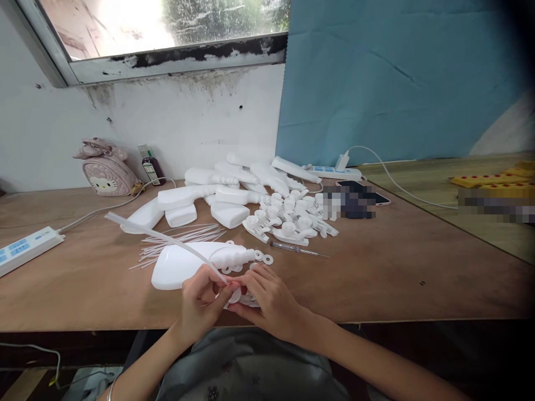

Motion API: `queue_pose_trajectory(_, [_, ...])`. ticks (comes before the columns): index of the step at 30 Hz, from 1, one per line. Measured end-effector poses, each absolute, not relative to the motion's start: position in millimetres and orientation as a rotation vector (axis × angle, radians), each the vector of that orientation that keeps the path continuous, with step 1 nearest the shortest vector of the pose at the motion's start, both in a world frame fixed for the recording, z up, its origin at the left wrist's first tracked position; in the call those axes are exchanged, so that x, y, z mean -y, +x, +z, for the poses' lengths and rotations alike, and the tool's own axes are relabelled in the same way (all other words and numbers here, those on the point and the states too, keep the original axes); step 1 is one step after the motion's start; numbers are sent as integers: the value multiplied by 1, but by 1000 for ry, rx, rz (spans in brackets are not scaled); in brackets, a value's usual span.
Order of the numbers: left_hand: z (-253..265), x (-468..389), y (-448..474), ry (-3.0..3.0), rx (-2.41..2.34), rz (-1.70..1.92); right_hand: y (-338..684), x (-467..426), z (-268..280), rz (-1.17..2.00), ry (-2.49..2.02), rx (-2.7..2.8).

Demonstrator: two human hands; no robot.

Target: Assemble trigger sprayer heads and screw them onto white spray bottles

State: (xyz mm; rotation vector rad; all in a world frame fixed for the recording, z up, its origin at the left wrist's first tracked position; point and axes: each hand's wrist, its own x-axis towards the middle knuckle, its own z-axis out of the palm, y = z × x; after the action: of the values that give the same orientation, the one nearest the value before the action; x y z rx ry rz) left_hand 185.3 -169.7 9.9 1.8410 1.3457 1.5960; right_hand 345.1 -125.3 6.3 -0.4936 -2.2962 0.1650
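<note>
My left hand (203, 296) pinches a long thin white plastic tube (167, 238), which slants up and to the left. Closed around a white spray trigger head (236, 297), my right hand (271, 298) meets the left at the table's front edge. The tube's lower end is at the head, but the fingers hide whether it sits inside. Just beyond my hands lies a white plastic bottle (179, 264) on its side, with several white ring washers (268, 259) by its neck. Several thin tubes (150, 255) are spread behind it. More trigger heads (288, 216) are heaped to the right.
More white bottles (184, 196) are piled toward the wall. A screwdriver (298, 249) lies before the heap of heads. Power strips (31, 249) with cables, a pink bag (106, 170), a dark bottle (151, 167) and a phone (378, 196) are on the table.
</note>
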Motion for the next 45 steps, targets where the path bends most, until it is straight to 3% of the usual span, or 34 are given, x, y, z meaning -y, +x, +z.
queue_pose_trajectory(21, [1, 168, 178, 1674, -1273, 1337, 344, 127, 7, 209, -513, 2295])
queue_pose_trajectory(26, [7, 169, 177, 1526, -1250, 1459, 344, 127, 7, 326, -577, 2355])
queue_pose_trajectory(30, [16, 174, 178, 1456, -1233, 1558, 347, 129, 7, 614, -610, 2272])
queue_pose_trajectory(41, [27, 181, 190, 1074, -935, 1617, 346, 130, 17, 1831, -568, 1436])
queue_pose_trajectory(45, [25, 181, 191, 1197, -1027, 1591, 345, 127, 23, 1959, -639, 1009])
